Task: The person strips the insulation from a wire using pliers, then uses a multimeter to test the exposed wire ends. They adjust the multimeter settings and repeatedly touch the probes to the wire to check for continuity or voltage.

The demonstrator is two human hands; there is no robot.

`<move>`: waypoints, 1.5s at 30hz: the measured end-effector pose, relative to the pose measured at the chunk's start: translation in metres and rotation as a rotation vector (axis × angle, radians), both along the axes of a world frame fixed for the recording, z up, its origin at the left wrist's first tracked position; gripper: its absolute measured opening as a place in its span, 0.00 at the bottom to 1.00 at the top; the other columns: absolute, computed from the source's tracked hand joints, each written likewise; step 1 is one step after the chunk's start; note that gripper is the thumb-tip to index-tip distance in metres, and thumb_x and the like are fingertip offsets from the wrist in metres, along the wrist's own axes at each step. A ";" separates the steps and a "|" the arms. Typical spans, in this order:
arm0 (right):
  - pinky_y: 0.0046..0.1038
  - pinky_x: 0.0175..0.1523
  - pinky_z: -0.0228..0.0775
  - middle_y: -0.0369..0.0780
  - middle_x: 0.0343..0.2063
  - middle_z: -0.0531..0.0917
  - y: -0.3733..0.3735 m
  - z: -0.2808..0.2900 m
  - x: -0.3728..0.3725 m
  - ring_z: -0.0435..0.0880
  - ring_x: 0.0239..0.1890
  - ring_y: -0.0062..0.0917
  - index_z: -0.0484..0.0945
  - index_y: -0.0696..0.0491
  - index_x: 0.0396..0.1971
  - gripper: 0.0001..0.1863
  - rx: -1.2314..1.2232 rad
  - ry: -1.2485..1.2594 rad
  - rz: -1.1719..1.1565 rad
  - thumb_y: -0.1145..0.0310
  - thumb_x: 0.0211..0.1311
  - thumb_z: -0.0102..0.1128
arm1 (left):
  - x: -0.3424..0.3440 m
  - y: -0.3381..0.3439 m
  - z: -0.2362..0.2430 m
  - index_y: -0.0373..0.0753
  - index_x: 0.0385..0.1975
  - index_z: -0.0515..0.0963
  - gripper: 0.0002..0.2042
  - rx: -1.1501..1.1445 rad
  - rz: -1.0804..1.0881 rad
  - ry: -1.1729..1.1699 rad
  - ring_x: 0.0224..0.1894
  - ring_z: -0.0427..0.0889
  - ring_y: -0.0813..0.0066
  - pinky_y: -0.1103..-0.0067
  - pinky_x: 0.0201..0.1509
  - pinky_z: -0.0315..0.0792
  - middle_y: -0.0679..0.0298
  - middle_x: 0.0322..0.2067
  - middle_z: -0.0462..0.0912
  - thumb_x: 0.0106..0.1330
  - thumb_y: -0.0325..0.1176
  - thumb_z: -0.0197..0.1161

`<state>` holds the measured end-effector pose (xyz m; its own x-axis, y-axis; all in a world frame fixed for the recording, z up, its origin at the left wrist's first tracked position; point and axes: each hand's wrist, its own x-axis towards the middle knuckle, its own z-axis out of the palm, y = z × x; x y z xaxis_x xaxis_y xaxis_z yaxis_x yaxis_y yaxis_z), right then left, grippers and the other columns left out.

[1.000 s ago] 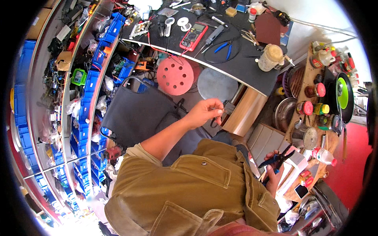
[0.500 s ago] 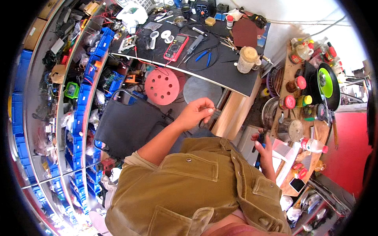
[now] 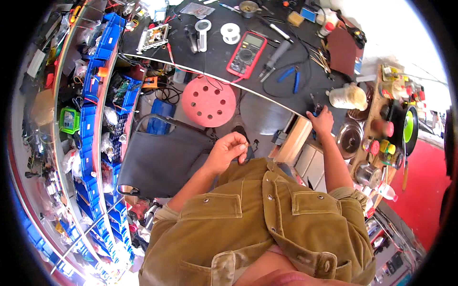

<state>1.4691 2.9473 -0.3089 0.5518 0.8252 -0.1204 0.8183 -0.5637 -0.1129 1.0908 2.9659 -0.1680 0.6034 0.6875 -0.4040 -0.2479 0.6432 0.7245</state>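
My left hand point(image 3: 229, 151) hovers in front of my vest, thumb and fingers pinched together. Whatever lies between those fingertips is too small to make out. My right hand point(image 3: 322, 122) reaches to the near right corner of the black-topped table point(image 3: 200, 64), fingers bent round a small dark object whose kind I cannot tell. Beside that hand stands a cloudy jar-like container point(image 3: 347, 97). Blue-handled pliers point(image 3: 292, 78) and a red-framed multimeter point(image 3: 246, 54) lie farther in on the table.
A pink round stool point(image 3: 208, 101) with holes and a dark chair point(image 3: 162, 159) stand below the table edge. Shelves with blue bins point(image 3: 90, 126) run along the left. On the right, a wooden bench point(image 3: 379, 124) holds jars and a green-and-black pan point(image 3: 409, 126).
My right hand has moved forward from beside my body to the table corner. My left hand stays pinched, slightly lower. The view has shifted closer to the table.
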 end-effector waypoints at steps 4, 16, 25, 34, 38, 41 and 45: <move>0.43 0.50 0.64 0.50 0.43 0.75 0.024 -0.005 -0.016 0.74 0.47 0.44 0.65 0.57 0.55 0.46 -0.090 -0.131 -0.141 0.41 0.40 0.68 | -0.035 0.046 0.001 0.36 0.34 0.72 0.04 -0.035 -0.031 0.046 0.24 0.73 0.79 0.82 0.30 0.70 0.66 0.24 0.73 0.66 0.29 0.56; 0.31 0.64 0.56 0.43 0.52 0.75 0.059 0.167 -0.167 0.68 0.58 0.28 0.72 0.59 0.52 0.20 0.253 1.314 0.502 0.69 0.61 0.55 | 0.004 0.096 0.039 0.37 0.33 0.72 0.02 0.244 -0.124 -0.001 0.31 0.76 0.78 0.80 0.35 0.70 0.65 0.28 0.75 0.65 0.27 0.56; 0.25 0.54 0.63 0.41 0.46 0.78 0.023 0.208 -0.142 0.74 0.48 0.23 0.78 0.60 0.45 0.13 0.282 1.701 0.496 0.69 0.65 0.53 | 0.055 0.073 0.107 0.39 0.28 0.76 0.05 1.236 -0.046 0.332 0.41 0.72 0.66 0.73 0.45 0.67 0.63 0.36 0.72 0.52 0.27 0.64; 0.19 0.39 0.70 0.36 0.30 0.82 0.003 0.199 -0.125 0.78 0.35 0.17 0.83 0.57 0.35 0.09 0.096 2.132 0.403 0.72 0.54 0.66 | 0.059 0.055 0.116 0.39 0.30 0.78 0.05 0.870 -0.307 -0.068 0.45 0.71 0.72 0.75 0.51 0.64 0.64 0.40 0.71 0.57 0.32 0.64; 0.19 0.40 0.69 0.37 0.33 0.81 0.012 0.215 -0.133 0.77 0.36 0.18 0.82 0.57 0.31 0.06 0.298 2.011 0.457 0.76 0.51 0.67 | 0.055 0.069 0.115 0.39 0.29 0.78 0.05 0.955 -0.268 -0.049 0.45 0.71 0.72 0.76 0.51 0.64 0.64 0.39 0.71 0.57 0.31 0.65; 0.19 0.40 0.68 0.38 0.35 0.80 0.021 0.232 -0.147 0.77 0.36 0.18 0.81 0.58 0.29 0.05 0.425 1.914 0.417 0.79 0.51 0.66 | 0.051 0.084 0.112 0.39 0.29 0.78 0.04 0.986 -0.249 -0.045 0.44 0.72 0.73 0.76 0.50 0.65 0.64 0.38 0.72 0.56 0.29 0.65; 0.19 0.38 0.67 0.35 0.31 0.78 0.035 0.249 -0.160 0.75 0.35 0.17 0.81 0.58 0.26 0.04 0.443 1.740 0.348 0.80 0.50 0.66 | 0.042 0.112 0.118 0.38 0.28 0.77 0.05 1.099 -0.263 -0.047 0.41 0.73 0.72 0.76 0.48 0.67 0.65 0.36 0.73 0.54 0.27 0.66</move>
<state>1.3091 2.9824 -0.0595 -0.1314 0.9889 -0.0694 -0.3185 -0.1084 -0.9417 1.1332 3.0780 -0.0504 0.7801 0.5055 0.3686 -0.2412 -0.3007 0.9227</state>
